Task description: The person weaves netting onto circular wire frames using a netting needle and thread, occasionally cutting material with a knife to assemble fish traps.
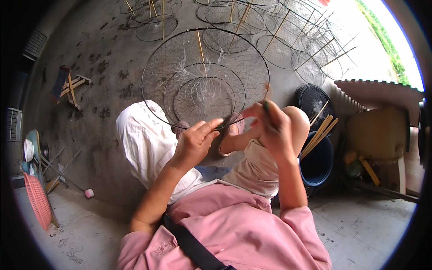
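Observation:
A round net trap (206,79) with a dark hoop rim stands in front of my knees, smaller rings and pale loose strands showing inside it. One thin bamboo stick (201,47) runs inward from the hoop's far side. My left hand (197,141) pinches the near edge of the hoop between thumb and fingers. To the right, my right hand (271,125) is raised above my knee, blurred, with its fingers curled around a small dark green thing that I cannot make out. A small brownish blur shows just above that hand.
More hooped nets (276,40) with sticks spread over the far floor. At right are a stack of dark nets (312,101), a blue bucket (315,168) holding bamboo sticks (320,135), and a chair (378,135). A folding stool (71,87) and a pink basket (37,199) are at left.

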The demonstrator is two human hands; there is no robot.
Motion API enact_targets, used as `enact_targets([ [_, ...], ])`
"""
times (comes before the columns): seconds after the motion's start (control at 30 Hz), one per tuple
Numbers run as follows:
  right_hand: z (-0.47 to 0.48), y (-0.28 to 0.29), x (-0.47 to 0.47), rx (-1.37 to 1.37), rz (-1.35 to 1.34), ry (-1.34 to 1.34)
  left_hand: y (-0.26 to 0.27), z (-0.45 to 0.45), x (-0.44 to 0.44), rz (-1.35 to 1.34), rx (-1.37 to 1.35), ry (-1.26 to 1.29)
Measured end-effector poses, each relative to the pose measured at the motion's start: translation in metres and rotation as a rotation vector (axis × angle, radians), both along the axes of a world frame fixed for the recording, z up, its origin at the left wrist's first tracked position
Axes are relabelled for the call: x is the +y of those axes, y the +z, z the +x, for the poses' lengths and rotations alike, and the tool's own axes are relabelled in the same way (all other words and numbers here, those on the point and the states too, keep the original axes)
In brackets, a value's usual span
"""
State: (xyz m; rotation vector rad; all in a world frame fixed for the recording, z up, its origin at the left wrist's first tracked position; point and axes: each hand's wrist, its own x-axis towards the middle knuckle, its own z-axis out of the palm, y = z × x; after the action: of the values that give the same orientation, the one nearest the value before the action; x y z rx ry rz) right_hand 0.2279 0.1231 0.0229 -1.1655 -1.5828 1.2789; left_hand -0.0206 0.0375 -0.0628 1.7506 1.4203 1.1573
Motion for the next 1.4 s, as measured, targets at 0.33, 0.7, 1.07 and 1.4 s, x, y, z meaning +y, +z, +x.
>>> enact_targets([
  [0.33, 0.08, -0.023, -0.084, -0.172, 0.302, -0.27, -0.007, -0.009, -0.004, -0.065, -0.076, -0.02],
  [0.7, 0.069, -0.023, -0.133, -0.776, 0.418, 0.069, 0.013, -0.005, 0.003, 0.043, 0.146, -0.012],
  [1.07, 0.075, -0.061, -0.164, -1.017, 0.245, 0.43, -0.001, 0.004, 0.0, 0.046, 0.104, -0.029],
  [1.4, 0.073, -0.067, -0.143, -0.976, 0.206, 0.471, -0.013, 0.003, 0.003, -0.003, 0.079, -0.001],
])
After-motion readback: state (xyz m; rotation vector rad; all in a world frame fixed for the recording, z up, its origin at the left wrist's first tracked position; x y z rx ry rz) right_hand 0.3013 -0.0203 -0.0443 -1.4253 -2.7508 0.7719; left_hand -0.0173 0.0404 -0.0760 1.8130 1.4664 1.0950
